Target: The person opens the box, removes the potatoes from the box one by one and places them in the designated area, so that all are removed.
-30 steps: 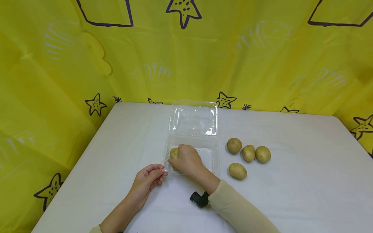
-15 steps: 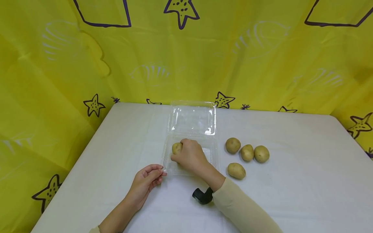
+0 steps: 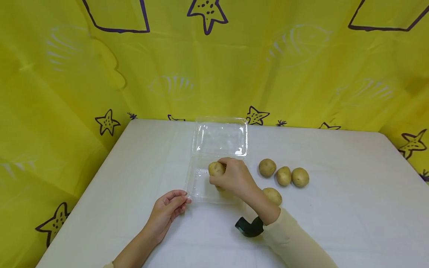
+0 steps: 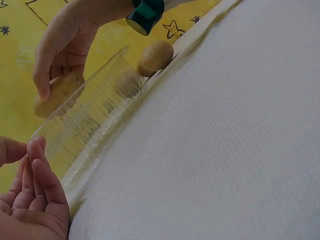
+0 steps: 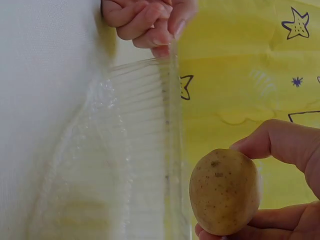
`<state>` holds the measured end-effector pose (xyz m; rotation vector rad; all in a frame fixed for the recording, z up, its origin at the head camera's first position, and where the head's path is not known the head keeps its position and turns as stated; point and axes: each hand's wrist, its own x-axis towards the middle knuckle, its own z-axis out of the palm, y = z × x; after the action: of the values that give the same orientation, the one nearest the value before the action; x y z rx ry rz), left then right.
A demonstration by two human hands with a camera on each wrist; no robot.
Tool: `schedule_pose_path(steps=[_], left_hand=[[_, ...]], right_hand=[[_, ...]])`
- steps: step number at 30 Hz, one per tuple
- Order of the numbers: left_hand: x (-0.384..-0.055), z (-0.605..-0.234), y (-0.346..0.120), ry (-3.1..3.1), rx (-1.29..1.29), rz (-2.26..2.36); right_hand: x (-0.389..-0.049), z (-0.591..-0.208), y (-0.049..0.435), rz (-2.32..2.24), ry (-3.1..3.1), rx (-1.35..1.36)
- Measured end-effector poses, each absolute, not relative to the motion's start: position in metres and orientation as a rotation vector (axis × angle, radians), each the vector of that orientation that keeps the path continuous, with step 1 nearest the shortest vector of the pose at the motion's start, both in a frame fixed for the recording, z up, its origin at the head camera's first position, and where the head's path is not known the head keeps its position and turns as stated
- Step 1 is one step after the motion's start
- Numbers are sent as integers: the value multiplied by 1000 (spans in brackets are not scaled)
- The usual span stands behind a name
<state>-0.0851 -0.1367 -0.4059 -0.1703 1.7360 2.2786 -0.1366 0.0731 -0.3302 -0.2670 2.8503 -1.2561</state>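
My right hand (image 3: 236, 178) grips a potato (image 5: 225, 192) between thumb and fingers, over the base of a clear plastic clamshell box (image 3: 201, 190). In the left wrist view the held potato (image 4: 60, 94) shows above the box's rim. My left hand (image 3: 170, 208) pinches the near left corner of the box between thumb and fingertips. The hinged lid (image 3: 220, 138) lies open on the far side. No other potato shows inside the base, though my right hand covers part of it.
To the right of the box lie several potatoes: three in a row at the back, the rightmost potato (image 3: 300, 177) among them, and one potato (image 3: 272, 195) nearer, partly behind my right forearm. A black wrist device (image 3: 249, 227) sits at my right sleeve. A yellow patterned curtain (image 3: 214, 74) stands behind the white table (image 3: 352, 193).
My right hand has lifted the potato up from the left side of the box and moved it rightward over the base. The left hand stays at the corner.
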Motion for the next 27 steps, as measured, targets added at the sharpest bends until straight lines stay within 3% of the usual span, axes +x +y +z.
schedule_pose_path(steps=[27], left_hand=[[-86,-407,-137,1728,-158,2282]], right_hand=[[-116,-327,136,-1210,2939,-248]])
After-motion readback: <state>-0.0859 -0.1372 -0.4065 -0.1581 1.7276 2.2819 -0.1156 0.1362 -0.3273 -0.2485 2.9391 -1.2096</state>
